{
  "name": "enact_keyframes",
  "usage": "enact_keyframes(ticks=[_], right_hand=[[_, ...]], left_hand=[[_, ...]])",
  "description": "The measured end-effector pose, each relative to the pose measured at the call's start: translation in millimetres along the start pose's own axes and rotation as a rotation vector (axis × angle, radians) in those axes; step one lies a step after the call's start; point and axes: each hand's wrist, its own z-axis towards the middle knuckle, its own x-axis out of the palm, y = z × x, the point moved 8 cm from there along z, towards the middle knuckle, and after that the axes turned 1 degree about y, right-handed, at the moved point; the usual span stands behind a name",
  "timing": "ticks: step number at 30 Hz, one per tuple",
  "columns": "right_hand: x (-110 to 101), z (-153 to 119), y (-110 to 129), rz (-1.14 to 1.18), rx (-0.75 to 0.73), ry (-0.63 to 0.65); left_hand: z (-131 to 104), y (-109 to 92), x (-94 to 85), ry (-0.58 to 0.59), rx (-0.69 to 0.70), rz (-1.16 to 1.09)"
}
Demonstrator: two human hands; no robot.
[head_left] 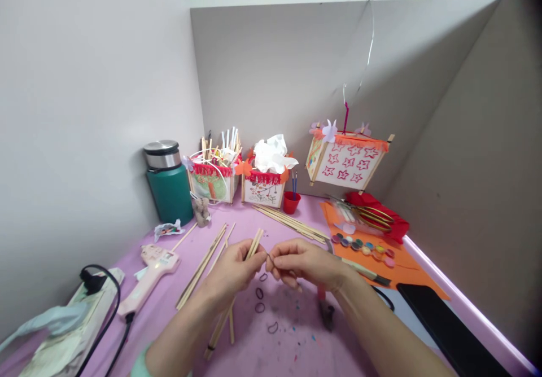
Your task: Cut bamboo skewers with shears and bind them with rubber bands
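Note:
My left hand (231,267) is closed around a bundle of thin wooden sticks (256,242), whose tips stick up above the thumb. The bundle's lower end (218,332) slants toward the table's near side and has a dark band around it. Close beside it, my right hand (302,258) pinches a small dark rubber band (268,256) at the sticks' upper part. Whether that band loops around the sticks is hidden by my fingers. Several loose dark rubber bands (259,293) lie on the purple tabletop (271,354) below my hands.
Left are a pink glue gun (154,270), a power strip (71,326) and a green flask (169,188). More sticks (292,223) lie behind my hands, before decorated boxes (263,191). A lantern (347,162) hangs at back right. Paint pots (359,245), scissors (375,217) and a phone (440,326) lie right.

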Motion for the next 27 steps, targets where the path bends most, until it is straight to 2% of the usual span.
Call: enact_keyframes(ticks=[1,3,6,11,15,22,24,27], right_hand=[[-3,-1,3,0.052,-0.035,-0.001],[-16,-2,12,0.082,-0.124,-0.083],[-31,-6,25,-0.039,-0.207,-0.252],[-29,-11,40,-0.308,-0.213,-0.364],[-22,-12,39,-0.427,-0.161,-0.330],[-11,-10,27,-0.420,-0.059,-0.123],[-13,-11,24,-0.425,-0.023,-0.122],[-20,-10,18,-0.474,0.010,-0.197]], left_hand=[[0,0,1.6,0.018,-0.007,-0.050],[0,1,1.8,0.021,-0.015,-0.155],[1,3,3.1,0.040,-0.027,-0.237],[-2,8,13.4,0.134,-0.036,-0.195],[-2,10,18.4,0.168,-0.008,-0.069],[-1,9,22.6,0.216,0.085,0.134],[-1,7,20.2,0.190,0.114,0.160],[0,3,11.4,0.099,0.138,0.144]])
